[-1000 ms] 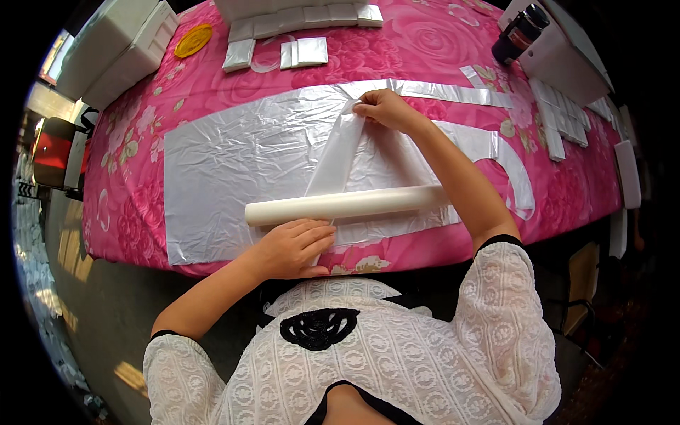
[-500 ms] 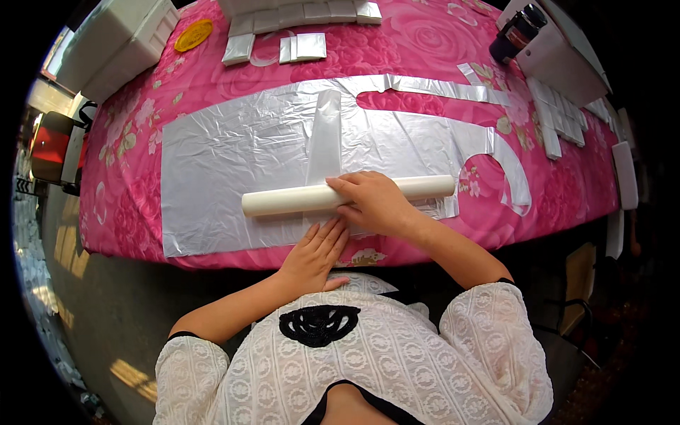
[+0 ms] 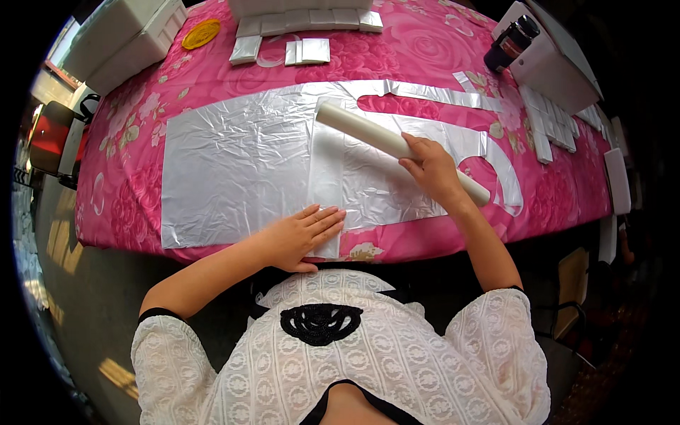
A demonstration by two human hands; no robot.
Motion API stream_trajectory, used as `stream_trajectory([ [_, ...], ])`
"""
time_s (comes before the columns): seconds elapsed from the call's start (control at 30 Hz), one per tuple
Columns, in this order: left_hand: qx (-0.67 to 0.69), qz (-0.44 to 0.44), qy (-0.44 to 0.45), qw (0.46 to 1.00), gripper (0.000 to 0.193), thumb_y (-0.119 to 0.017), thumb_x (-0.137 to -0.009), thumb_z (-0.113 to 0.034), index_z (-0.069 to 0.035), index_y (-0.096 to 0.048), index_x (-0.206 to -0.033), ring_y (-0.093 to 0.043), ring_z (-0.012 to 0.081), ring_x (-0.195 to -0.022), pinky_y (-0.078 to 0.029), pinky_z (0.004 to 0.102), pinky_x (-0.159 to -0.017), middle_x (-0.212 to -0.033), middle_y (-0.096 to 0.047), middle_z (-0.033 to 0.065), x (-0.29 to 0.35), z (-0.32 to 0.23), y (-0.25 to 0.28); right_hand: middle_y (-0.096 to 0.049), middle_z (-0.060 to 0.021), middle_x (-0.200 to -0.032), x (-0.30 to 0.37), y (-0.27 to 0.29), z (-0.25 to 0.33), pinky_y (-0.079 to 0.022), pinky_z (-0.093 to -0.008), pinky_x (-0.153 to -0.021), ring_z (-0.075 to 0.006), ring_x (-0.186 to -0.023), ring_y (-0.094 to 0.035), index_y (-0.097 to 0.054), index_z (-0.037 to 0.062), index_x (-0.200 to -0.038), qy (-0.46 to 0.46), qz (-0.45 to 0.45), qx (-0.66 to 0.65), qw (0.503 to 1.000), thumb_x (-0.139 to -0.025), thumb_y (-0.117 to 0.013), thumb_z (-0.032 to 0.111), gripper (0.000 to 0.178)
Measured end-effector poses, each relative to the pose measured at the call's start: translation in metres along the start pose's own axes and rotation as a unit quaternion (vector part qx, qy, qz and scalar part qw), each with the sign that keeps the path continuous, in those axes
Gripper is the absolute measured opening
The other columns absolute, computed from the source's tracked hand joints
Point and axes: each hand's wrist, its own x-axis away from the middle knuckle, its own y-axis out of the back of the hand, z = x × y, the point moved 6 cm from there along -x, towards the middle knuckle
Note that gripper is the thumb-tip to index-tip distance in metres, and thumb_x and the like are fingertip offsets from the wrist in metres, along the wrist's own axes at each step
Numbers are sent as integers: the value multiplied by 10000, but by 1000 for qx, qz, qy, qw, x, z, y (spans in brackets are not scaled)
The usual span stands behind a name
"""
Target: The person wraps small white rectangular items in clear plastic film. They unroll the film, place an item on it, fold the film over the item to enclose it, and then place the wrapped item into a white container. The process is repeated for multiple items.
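The silvery plastic sheet [image 3: 234, 170] runs close to the tablecloth's [image 3: 127, 177] front edge, leaving you open pink cloth left of the sheet. One white roll [image 3: 365, 131] slants over the sheet, gripped in your right hand [image 3: 433, 166]; your left hand [image 3: 301, 237] lies flat, fingers slightly apart, on one translucent strip [image 3: 326, 163] crossing the sheet. Beyond the sheet, one yellow disc [image 3: 201, 34] lies far left; one dark bottle [image 3: 511, 44] and a white box [image 3: 556, 67] block the far right.
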Motion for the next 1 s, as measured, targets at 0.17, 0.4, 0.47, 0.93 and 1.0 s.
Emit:
stream_trajectory([
  [0.17, -125, -105, 57, 985, 616, -549, -738, -222, -52, -392, -1309, -298, 294, -1300, -208, 444, -1067, -1392, -317, 180, -10, -20, -27, -582, -95, -1077, 22, -52, 76, -412, -381, -880, -282, -999, -530, -544, 111, -1184, 166, 135, -41, 976, -687, -662, 88, 512],
  [0.4, -147, -125, 68, 979, 532, -434, -807, -166, -92, -367, -1330, -291, 250, -1312, -240, 414, -1054, -1419, -295, 137, -8, -26, -32, -611, -70, -1020, -57, -78, 66, -430, -369, -851, -260, -967, -545, -576, 120, -1142, 188, 63, -2, 980, -709, -662, 123, 442],
  [0.47, -148, -134, 62, 978, 533, -432, -807, -164, -96, -368, -1331, -293, 249, -1313, -230, 414, -1060, -1420, -295, 136, -8, -25, -33, -628, -66, -985, -92, -81, 53, -447, -362, -821, -256, -929, -559, -601, 112, -1100, 185, 24, 18, 982, -706, -662, 148, 401],
  [0.93, 4, -239, 29, 971, 435, -550, -733, -54, -5, -517, -1164, -450, 263, -1193, -357, 405, -1009, -1267, -479, 143, 17, -27, -20, -470, -114, -1268, -14, -86, 89, -369, -374, -987, -289, -1202, -411, -548, 61, -1142, 263, 278, -64, 921, -675, -583, -7, 473],
  [1.0, 47, -280, 23, 959, 437, -570, -698, -14, -6, -539, -1133, -489, 279, -1150, -391, 410, -980, -1224, -514, 145, 21, -25, -18, -470, -113, -1272, 15, -83, 100, -371, -381, -984, -291, -1196, -426, -533, 54, -1158, 305, 274, -54, 910, -668, -598, 23, 495],
])
